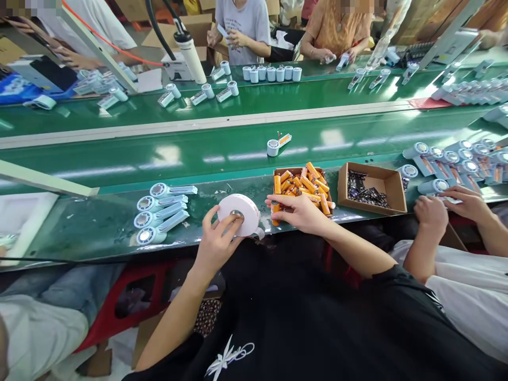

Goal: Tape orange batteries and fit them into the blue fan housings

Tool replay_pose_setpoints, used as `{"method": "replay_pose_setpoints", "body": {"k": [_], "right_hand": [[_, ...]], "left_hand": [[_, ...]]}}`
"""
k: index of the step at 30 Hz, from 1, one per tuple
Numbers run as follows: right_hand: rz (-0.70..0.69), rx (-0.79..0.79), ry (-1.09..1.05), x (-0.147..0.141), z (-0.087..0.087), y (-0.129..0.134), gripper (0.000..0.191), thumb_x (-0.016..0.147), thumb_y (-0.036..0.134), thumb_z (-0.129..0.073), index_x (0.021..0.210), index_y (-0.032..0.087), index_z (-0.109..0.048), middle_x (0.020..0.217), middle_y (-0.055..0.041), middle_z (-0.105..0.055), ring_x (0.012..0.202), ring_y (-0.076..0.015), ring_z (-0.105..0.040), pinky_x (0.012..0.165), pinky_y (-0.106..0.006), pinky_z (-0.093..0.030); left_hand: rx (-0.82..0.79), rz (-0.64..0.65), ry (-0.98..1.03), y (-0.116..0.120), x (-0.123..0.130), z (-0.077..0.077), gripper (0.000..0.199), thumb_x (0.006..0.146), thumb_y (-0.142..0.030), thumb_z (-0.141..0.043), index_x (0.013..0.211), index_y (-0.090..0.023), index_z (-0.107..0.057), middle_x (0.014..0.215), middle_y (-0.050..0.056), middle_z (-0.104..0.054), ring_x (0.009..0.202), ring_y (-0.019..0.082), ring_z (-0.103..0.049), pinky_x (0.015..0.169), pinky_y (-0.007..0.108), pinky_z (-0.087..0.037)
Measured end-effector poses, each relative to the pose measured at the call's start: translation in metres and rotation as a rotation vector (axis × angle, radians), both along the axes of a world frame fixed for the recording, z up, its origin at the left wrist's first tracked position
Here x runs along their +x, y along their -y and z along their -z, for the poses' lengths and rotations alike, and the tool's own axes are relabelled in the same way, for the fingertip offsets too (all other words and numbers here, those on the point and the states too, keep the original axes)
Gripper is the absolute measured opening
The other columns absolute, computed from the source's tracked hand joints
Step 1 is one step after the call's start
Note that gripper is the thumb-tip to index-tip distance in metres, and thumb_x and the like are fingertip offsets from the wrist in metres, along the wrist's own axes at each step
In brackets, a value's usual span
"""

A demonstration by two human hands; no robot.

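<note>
My left hand (pixel 214 246) grips a roll of white tape (pixel 251 211), with fingers reaching into its centre hole. The roll is tilted at the bench's front edge, and a short loose end shows at its lower right. My right hand (pixel 304 216) pinches an orange cylindrical battery (pixel 275 209) between thumb and fingers, roughly upright. It is at the front left corner of a shallow box heaped with orange batteries (pixel 307 182). To the left of the tape lie several pale blue fan-like housings with handles (pixel 159 218).
Right of the batteries is a cardboard box (pixel 373 208) of small dark parts. A co-worker's hands (pixel 432 214) work beside more housings (pixel 452 157). One housing with an orange insert (pixel 273 147) lies on the green conveyor belt (pixel 190 151). Other people sit across the belt.
</note>
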State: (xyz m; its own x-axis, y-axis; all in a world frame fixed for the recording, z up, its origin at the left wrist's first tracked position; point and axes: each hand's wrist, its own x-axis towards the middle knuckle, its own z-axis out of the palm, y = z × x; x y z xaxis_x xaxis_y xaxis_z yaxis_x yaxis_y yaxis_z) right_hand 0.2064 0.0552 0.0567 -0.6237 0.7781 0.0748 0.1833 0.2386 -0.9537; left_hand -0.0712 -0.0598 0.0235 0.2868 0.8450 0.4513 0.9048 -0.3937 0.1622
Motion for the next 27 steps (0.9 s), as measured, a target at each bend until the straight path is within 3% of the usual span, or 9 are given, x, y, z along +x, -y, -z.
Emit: {"method": "replay_pose_setpoints", "body": {"k": [3,6,12,15,17,19,21,24,27], "right_hand": [[-0.087,0.161,0.113,-0.008,-0.005,0.004,0.044,0.093,0.036,-0.074,0.135,0.023,-0.072,0.105,-0.0038,-0.08,0.087,-0.0201,-0.073,0.088,-0.03,-0.057],[-0.118,0.15,0.122,-0.016,-0.001,0.005,0.043,0.097,0.041,-0.07,0.135,0.02,-0.071,0.096,-0.0038,-0.078,0.074,-0.0165,-0.069,0.078,-0.028,-0.054],[-0.125,-0.242,-0.155,-0.021,0.025,0.018,0.097,0.077,0.053,-0.088,0.16,0.026,-0.045,0.141,-0.0116,-0.068,0.12,-0.0251,-0.069,0.1,-0.036,-0.056],[-0.208,-0.278,-0.032,-0.028,0.04,0.037,0.051,0.086,0.052,-0.081,0.124,0.018,-0.076,0.106,-0.0077,-0.08,0.096,-0.0237,-0.075,0.085,-0.031,-0.058],[-0.28,-0.216,0.069,-0.032,0.049,0.048,0.031,0.094,0.046,-0.073,0.098,0.017,-0.082,0.086,-0.0041,-0.08,0.079,-0.0201,-0.074,0.076,-0.028,-0.055],[-0.379,-0.137,0.167,-0.031,0.054,0.051,0.022,0.092,0.04,-0.076,0.096,0.019,-0.082,0.088,-0.0032,-0.08,0.08,-0.0195,-0.074,0.08,-0.028,-0.055],[-0.39,-0.115,0.197,-0.026,0.05,0.046,0.038,0.084,0.041,-0.085,0.115,0.02,-0.08,0.108,-0.0068,-0.081,0.094,-0.0231,-0.076,0.091,-0.032,-0.057],[-0.214,-0.226,-0.097,-0.015,0.031,0.026,0.087,0.075,0.05,-0.091,0.15,0.021,-0.059,0.143,-0.013,-0.068,0.126,-0.029,-0.068,0.108,-0.04,-0.055],[-0.157,-0.344,-0.351,-0.012,0.004,0.005,0.081,0.077,0.045,-0.091,0.148,0.023,-0.061,0.137,-0.0084,-0.071,0.13,-0.0278,-0.067,0.113,-0.043,-0.054]], "left_hand": [[0.06,0.006,-0.035,0.002,0.006,-0.005,0.052,0.092,-0.014,-0.068,0.142,-0.03,-0.063,0.128,0.009,-0.071,0.153,0.043,-0.029,0.103,0.057,-0.059],[0.13,-0.019,-0.058,0.001,0.012,-0.011,0.053,0.09,-0.009,-0.07,0.141,-0.026,-0.065,0.124,0.012,-0.072,0.152,0.044,-0.028,0.101,0.054,-0.061],[0.272,-0.091,-0.049,-0.001,0.01,-0.031,0.052,0.089,-0.008,-0.071,0.139,-0.022,-0.066,0.118,0.012,-0.074,0.145,0.04,-0.044,0.117,0.066,-0.044],[0.307,-0.084,-0.043,-0.001,0.006,-0.043,0.058,0.09,-0.002,-0.066,0.144,-0.022,-0.062,0.12,0.012,-0.073,0.15,0.039,-0.041,0.122,0.066,-0.04],[0.313,-0.071,-0.024,-0.001,0.003,-0.05,0.062,0.09,0.001,-0.062,0.146,-0.025,-0.061,0.122,0.011,-0.073,0.152,0.039,-0.04,0.123,0.067,-0.039],[0.31,-0.069,-0.019,0.0,0.0,-0.054,0.065,0.09,0.002,-0.061,0.147,-0.027,-0.061,0.123,0.01,-0.073,0.153,0.039,-0.039,0.124,0.068,-0.038],[0.319,-0.074,-0.036,0.002,-0.002,-0.056,0.065,0.089,0.002,-0.063,0.146,-0.028,-0.062,0.123,0.01,-0.073,0.156,0.041,-0.033,0.123,0.068,-0.04],[0.309,-0.044,-0.076,0.004,-0.001,-0.053,0.063,0.088,0.001,-0.066,0.143,-0.029,-0.066,0.122,0.009,-0.074,0.159,0.041,-0.026,0.116,0.059,-0.051],[0.285,-0.033,-0.108,0.003,0.005,-0.049,0.063,0.087,0.001,-0.067,0.142,-0.03,-0.067,0.122,0.008,-0.073,0.159,0.039,-0.025,0.105,0.046,-0.061]]}}
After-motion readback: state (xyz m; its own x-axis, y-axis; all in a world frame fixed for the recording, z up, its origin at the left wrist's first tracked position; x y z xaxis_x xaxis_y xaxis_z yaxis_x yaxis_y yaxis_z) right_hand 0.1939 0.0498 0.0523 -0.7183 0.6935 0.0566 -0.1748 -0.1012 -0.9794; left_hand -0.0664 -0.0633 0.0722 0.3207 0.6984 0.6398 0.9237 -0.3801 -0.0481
